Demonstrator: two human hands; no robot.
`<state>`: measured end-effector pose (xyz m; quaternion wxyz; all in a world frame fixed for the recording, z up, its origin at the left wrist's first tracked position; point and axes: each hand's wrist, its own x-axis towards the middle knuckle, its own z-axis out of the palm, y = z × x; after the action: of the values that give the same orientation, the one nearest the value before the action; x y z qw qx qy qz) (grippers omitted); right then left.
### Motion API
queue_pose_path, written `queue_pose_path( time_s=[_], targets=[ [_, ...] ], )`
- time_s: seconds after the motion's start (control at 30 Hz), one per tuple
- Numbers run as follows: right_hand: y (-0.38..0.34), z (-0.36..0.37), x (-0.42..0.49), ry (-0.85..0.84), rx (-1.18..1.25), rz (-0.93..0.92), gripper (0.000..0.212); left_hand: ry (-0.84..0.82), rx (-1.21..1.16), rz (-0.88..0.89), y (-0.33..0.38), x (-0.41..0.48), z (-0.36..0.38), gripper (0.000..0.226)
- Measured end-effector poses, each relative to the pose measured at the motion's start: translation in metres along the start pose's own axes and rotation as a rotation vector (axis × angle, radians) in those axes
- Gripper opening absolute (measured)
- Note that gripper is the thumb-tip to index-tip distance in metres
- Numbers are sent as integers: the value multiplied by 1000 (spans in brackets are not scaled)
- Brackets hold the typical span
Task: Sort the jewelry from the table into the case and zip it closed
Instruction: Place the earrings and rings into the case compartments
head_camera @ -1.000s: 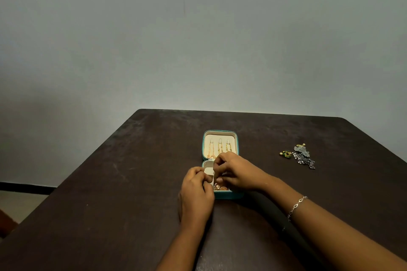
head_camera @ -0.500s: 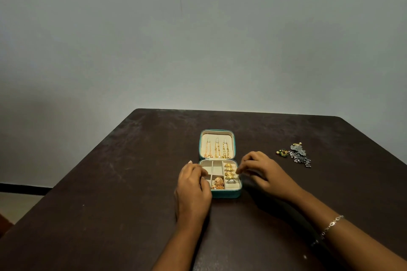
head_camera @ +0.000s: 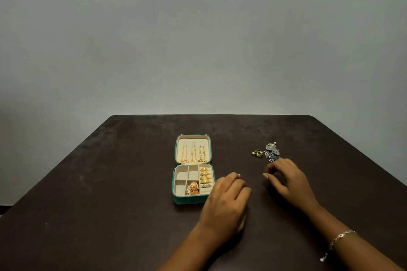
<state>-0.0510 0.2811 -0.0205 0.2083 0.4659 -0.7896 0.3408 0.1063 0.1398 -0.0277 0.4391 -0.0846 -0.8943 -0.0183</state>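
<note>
Dark, scuffed tabletop (head_camera: 110, 182) against a bare grey wall (head_camera: 198, 39); the open teal case (head_camera: 189, 200) lies at centre, and the loose jewelry (head_camera: 272, 153) lies well to its right.
The right hand (head_camera: 290, 180) is just short of the silver-grey cluster. Its fingers (head_camera: 273, 164) are curved, thumb and forefinger parted, pinching nothing. The left hand (head_camera: 224, 202) lies by the case's near right corner with its fingers loosely curled round nothing; I cannot tell whether it touches the case. The pieces look light, small and dangly, likely to snag on each other, so each is best pinched by its hook or top and lifted singly. The green-and-gold earring (head_camera: 258, 153) sits just beside the cluster.
</note>
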Motion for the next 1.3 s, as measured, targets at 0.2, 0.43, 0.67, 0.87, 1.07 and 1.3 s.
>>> queue_pose_path(
  time_s=[0.2, 0.43, 0.67, 0.87, 1.07, 1.3],
  targets=[
    [29, 0, 14, 169, 93, 444, 11, -150, -39, -62, 10, 22, 32, 19],
    [52, 5, 29, 221, 227, 719, 10, -126, -153, -320, -1, 48, 70, 14],
    [73, 8, 49, 181, 181, 732, 13, -178, -327, -604, -22, 78, 96, 13],
    [98, 15, 68, 21, 103, 636, 25, -204, -339, -612, -32, 95, 119, 21],
    [107, 20, 84, -243, -101, 513, 46, -328, -202, -466, -33, 104, 133, 33],
    [108, 19, 86, -236, -131, 517, 20, -337, -186, -536, -33, 105, 131, 19]
  ],
)
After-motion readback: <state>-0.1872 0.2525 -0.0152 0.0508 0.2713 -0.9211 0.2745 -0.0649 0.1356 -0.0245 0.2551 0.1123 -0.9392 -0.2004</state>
